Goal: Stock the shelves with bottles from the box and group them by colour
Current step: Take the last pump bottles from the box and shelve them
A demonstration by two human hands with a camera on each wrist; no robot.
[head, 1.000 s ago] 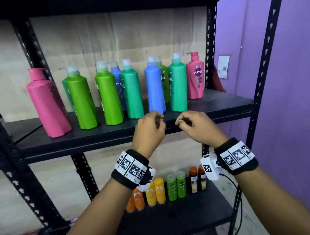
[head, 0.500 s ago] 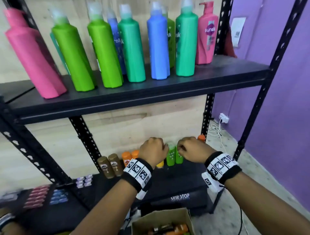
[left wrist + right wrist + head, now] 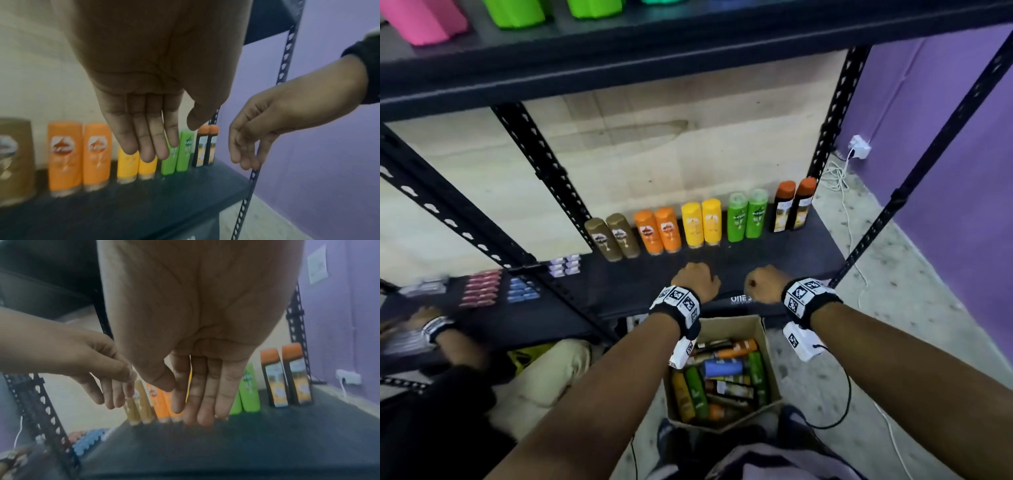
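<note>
Both hands empty: left hand (image 3: 698, 279) and right hand (image 3: 763, 282) hang with fingers loose over lower shelf (image 3: 774, 253) front, apparently between picks. Beyond, small bottles stand in colour pairs: brown, orange, yellow bottles (image 3: 702, 224), green. Below wrists, cardboard box (image 3: 722, 373) holds remaining stock.

Bottles (image 3: 702, 224) stand upright in colour pairs on the lower shelf (image 3: 774, 263).

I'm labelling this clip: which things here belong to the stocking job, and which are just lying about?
Job:
- cardboard box of bottles
- lower shelf
- paired bottles standing on it
- left hand, right hand, both empty

Lying about:
- wall charger
- small packets
</note>
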